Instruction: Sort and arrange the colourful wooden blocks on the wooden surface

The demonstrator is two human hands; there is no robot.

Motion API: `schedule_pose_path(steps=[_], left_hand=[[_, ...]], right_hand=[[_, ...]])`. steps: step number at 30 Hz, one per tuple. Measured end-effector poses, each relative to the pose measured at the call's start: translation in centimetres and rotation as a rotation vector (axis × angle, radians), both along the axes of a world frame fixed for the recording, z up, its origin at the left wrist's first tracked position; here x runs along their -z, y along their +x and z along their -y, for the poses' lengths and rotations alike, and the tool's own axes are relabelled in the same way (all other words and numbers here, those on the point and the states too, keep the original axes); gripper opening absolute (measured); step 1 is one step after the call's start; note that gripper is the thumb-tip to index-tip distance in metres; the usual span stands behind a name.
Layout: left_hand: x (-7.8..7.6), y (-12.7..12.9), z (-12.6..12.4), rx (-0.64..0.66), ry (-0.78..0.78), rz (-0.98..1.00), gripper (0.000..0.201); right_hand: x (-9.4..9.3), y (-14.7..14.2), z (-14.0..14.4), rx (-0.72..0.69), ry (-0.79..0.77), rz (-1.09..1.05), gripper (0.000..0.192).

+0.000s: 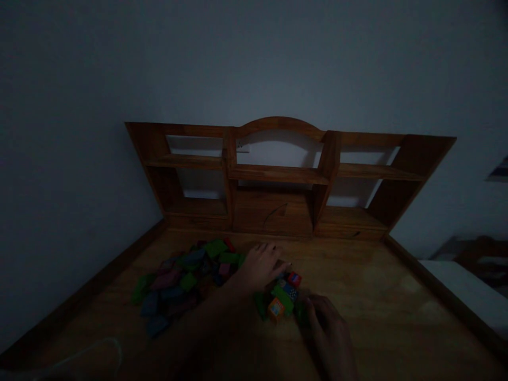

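Head view, dim light: small block build (pixel 283 296), green, orange, blue and red, sits near mid-counter (pixel 377 296). Left hand (pixel 260 267) rests fingers-spread on its far side; right hand (pixel 327 328) curls against its near-right edge. Loose blocks (pixel 178 280) lie left.

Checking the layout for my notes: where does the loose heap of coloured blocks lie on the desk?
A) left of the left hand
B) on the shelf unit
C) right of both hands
A: the block heap spreads on the wooden desk left of the left hand.
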State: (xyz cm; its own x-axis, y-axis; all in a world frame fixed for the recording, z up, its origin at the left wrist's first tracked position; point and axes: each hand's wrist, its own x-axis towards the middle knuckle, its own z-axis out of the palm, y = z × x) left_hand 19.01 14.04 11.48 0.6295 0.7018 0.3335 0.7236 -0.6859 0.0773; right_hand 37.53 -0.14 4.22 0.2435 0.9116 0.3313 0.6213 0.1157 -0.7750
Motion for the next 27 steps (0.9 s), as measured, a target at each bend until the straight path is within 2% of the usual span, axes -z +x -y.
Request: schedule_pose_path(steps=[3, 5, 8, 11, 17, 24, 27], left_hand=[[-1.3, -3.3, -0.4, -0.049, 0.011, -0.004, 0.047], [-1.6, -6.0, -0.9, -0.073, 0.009, -0.009, 0.042], [-1.2, -9.7, -1.3, -0.127, -0.02, -0.03, 0.044], [-0.4, -11.8, -1.5, -0.151, -0.086, -0.075, 0.044], [0.7, -12.0, -2.0, -0.097, -0.224, -0.176, 0.054], [0.8, -11.7, -3.0, -0.052, -0.364, -0.285, 0.094], [1.2, -11.1, -3.4, -0.056, -0.395, -0.301, 0.099]], right_hand=[[0.1, 0.0, 0.1, -0.005, -0.01, 0.006, 0.036], [0.0, 0.0, 0.2, 0.006, -0.019, 0.009, 0.036], [-0.2, -0.2, 0.2, 0.014, -0.038, 0.012, 0.036], [-0.4, -0.3, 0.1, 0.011, -0.038, 0.013, 0.035], [-0.7, -0.3, 0.2, 0.008, -0.024, 0.023, 0.034], [-0.8, -0.4, 0.1, 0.005, -0.008, 0.039, 0.035], [-0.7, -0.3, 0.1, 0.012, -0.01, 0.04, 0.035]])
